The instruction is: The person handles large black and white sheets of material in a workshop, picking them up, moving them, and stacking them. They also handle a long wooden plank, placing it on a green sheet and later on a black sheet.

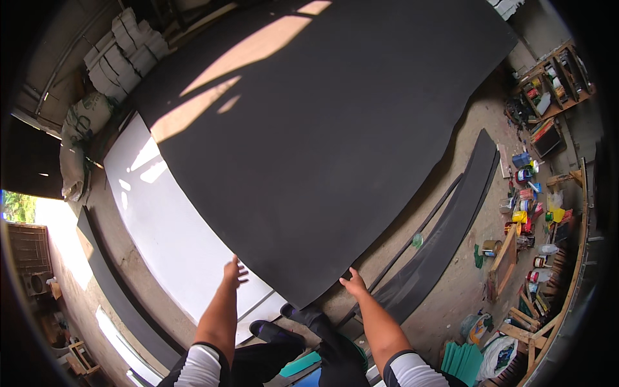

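Note:
A large flexible black sheet point(309, 142) spreads before me, its near corner pointing toward my feet. My left hand point(235, 272) hovers beside the sheet's left edge with its fingers spread, over a white sheet point(171, 238) that shows from underneath. At the right edge, close to the near corner, is my right hand point(353, 284). Its thumb and fingers are apart; whether the fingertips touch the edge I cannot make out. Neither hand appears to grip anything. My dark shoes point(277, 332) stand at the near corner.
Long black strips point(438, 245) lie on the floor to the right, another black strip point(122, 284) to the left. Cans and bottles point(521, 216) crowd the right wall. White bundles point(122, 55) and a sack point(87, 119) stand far left. Turquoise pieces point(461, 361) lie near right.

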